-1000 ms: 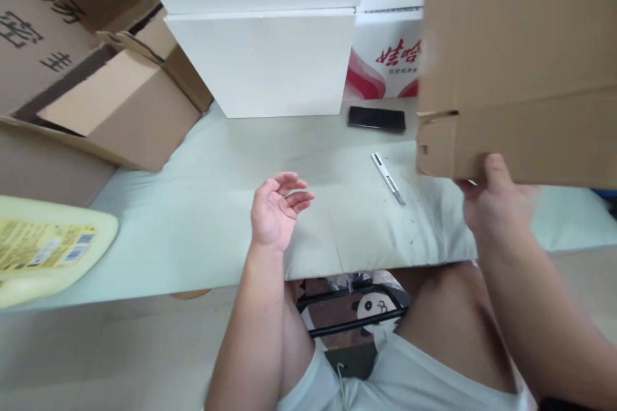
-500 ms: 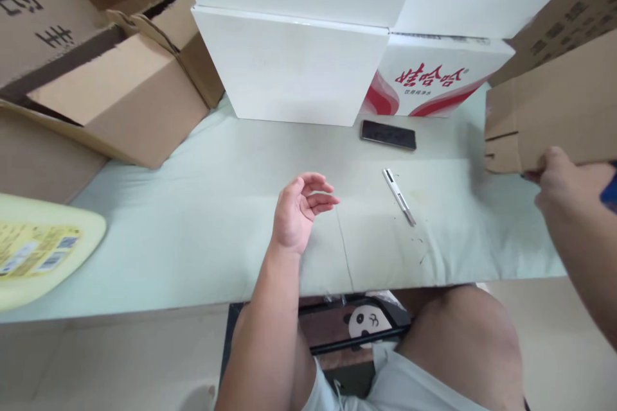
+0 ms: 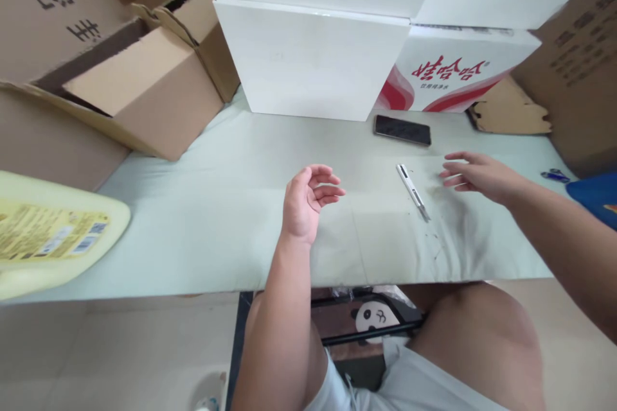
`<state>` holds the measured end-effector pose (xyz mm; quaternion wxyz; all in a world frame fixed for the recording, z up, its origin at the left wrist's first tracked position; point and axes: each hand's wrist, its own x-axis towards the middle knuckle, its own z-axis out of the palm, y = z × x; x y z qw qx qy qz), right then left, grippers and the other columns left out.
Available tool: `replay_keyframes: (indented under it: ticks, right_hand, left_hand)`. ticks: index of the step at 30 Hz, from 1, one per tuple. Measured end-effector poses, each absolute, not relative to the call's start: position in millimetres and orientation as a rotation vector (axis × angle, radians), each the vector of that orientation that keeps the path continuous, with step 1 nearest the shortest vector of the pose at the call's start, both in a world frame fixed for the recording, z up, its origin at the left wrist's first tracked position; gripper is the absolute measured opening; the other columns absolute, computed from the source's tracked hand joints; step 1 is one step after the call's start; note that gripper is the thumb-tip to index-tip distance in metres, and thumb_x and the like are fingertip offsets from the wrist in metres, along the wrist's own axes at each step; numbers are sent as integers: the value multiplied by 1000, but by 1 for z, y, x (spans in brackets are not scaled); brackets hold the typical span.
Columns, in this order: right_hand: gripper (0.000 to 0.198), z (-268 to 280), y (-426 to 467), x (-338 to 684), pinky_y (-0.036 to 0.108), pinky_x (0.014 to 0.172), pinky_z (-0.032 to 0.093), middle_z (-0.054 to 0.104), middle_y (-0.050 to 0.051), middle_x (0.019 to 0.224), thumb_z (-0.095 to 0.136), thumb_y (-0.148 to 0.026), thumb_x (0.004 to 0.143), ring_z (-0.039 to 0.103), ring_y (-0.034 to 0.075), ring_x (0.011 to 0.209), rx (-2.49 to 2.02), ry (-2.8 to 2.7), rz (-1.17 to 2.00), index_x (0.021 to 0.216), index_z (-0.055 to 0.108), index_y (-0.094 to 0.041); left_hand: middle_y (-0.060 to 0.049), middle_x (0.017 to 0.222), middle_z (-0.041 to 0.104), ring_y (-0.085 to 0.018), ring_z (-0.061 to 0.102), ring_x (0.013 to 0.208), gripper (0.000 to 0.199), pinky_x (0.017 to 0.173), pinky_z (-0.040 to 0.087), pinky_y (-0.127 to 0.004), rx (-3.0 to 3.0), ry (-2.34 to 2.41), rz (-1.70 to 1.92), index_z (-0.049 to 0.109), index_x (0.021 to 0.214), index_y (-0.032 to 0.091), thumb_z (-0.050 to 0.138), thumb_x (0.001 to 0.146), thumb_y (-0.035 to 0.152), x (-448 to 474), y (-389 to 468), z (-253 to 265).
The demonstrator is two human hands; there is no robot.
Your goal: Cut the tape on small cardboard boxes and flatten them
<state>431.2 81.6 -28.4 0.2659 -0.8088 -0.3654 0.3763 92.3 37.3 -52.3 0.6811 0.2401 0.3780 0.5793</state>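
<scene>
My left hand (image 3: 308, 202) hovers over the middle of the light green cloth, fingers loosely curled and apart, holding nothing. To its right, my right hand (image 3: 475, 174) reaches in with spread fingers and is also bare. A white utility knife (image 3: 413, 192) lies on the cloth between the hands, nearer the right one and apart from its fingertips. Behind the knife rests a black smartphone (image 3: 402, 130). Small dark scraps are scattered near the knife's tip.
White cartons (image 3: 313, 61) are stacked at the back, one with red lettering (image 3: 448, 74). Opened brown boxes (image 3: 168, 96) stand at left, beside a pale yellow bottle (image 3: 58, 234). Folded cardboard (image 3: 511, 109) sits back right. A blue item (image 3: 595, 196) lies at the right edge.
My right hand has let go of the brown cardboard box, which is no longer seen in it, and has moved left towards the knife. My left hand keeps its pose. The view has shifted slightly.
</scene>
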Motion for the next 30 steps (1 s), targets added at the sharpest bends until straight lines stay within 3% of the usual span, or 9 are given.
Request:
replay_keyframes:
  ticks: [5,10,16,18,20,23,24,26,30]
  right_hand:
    - [23,-13,78,392,37,61,53,76,12,82,74,-30,77,69,22,65,-2130,-1311,1002,98,66,-25]
    - [30,-5,95,327,33,61,52,74,4,75,71,-30,76,69,20,63,-1958,-1720,950,104,67,-22]
    - [19,-16,132,188,40,76,57,75,6,96,62,-28,86,74,21,72,-1541,-2285,810,103,69,-22]
    - [21,-16,143,126,44,90,58,75,9,109,62,-23,85,74,24,85,-1307,-2381,781,105,69,-22]
    - [32,-10,149,62,42,103,56,69,10,128,60,-15,83,70,25,110,-1047,-2421,709,113,67,-22]
    - [47,8,149,-20,35,117,46,56,5,150,53,-8,83,46,20,146,-782,-2505,574,128,59,-24]
    - [51,15,147,-40,35,116,45,46,3,160,52,-8,83,40,20,150,-748,-2559,555,131,57,-24]
    - [58,25,146,-69,41,112,47,32,-1,168,44,-11,86,44,24,148,-718,-2648,497,141,50,-26]
    - [41,31,154,-84,39,114,45,61,-5,140,44,-23,91,57,21,136,-717,-2675,423,130,55,-26]
  left_hand:
    - [-3,73,71,-15,70,59,37,56,51,-25,482,900,1381,66,80,19,66,78,55,76,34,-53]
    - [-1,67,66,-12,64,55,34,54,48,-22,374,970,1486,63,75,19,65,75,53,46,27,-51]
    - [2,60,59,-10,58,51,25,51,44,-20,238,1038,1604,59,73,20,67,73,43,3,16,-50]
    - [4,58,55,-9,55,49,23,50,42,-20,180,1056,1657,56,72,20,66,74,41,-8,14,-50]
    - [4,58,54,-8,53,49,21,50,42,-20,129,1058,1706,55,70,20,64,73,39,-15,13,-50]
    - [3,58,53,-9,51,49,17,49,41,-21,87,1064,1726,57,66,20,61,71,36,-20,11,-49]
    - [3,57,53,-9,51,49,16,48,40,-21,92,1064,1722,58,65,20,61,71,35,-21,11,-49]
    - [2,57,53,-9,51,49,17,48,39,-21,118,1056,1721,58,63,19,60,71,34,-24,10,-50]
    - [3,57,52,-8,50,49,18,49,39,-21,95,1060,1740,58,64,19,62,70,35,-33,9,-51]
